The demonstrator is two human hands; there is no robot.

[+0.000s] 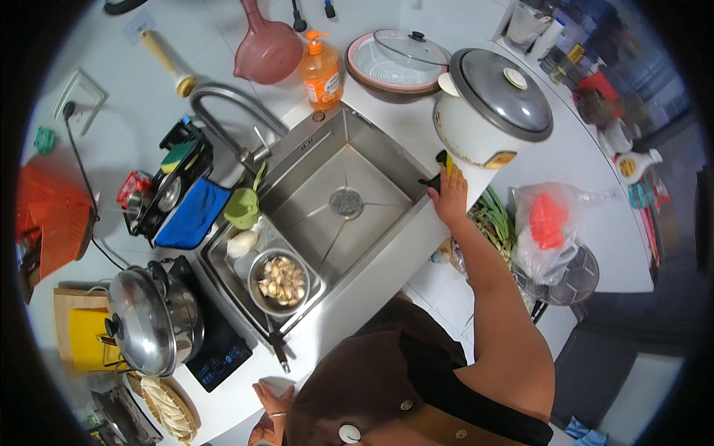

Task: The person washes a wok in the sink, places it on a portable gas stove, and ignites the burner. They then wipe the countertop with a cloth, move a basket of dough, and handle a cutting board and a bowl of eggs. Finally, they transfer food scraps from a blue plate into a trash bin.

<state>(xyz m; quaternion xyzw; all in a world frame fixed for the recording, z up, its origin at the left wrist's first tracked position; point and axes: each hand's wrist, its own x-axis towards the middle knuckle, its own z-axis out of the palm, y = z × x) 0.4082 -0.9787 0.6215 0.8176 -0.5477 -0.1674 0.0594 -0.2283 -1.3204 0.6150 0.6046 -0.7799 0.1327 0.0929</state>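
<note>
My right hand [450,195] lies at the sink's right rim, its fingers on a small black-and-yellow object [445,161]; whether it grips this is unclear. My left hand [273,397], with a bracelet at the wrist, rests on the counter edge at the lower left, fingers apart and holding nothing visible. Between them is a stainless steel sink [312,167] with a large basin. In its smaller left part stand a metal bowl of garlic cloves [283,281], a pale peeled vegetable [242,243] and a green plastic cup [242,208]. A dark-handled utensil [279,351] lies across the near rim.
A lidded steel pot [148,323] stands on an induction cooker [217,357] at left, near a basket of dumplings [167,410]. Behind the sink are a faucet [237,111] and an orange soap bottle [322,78]. A rice cooker [485,117] stands right; leafy greens [493,223] lie below it.
</note>
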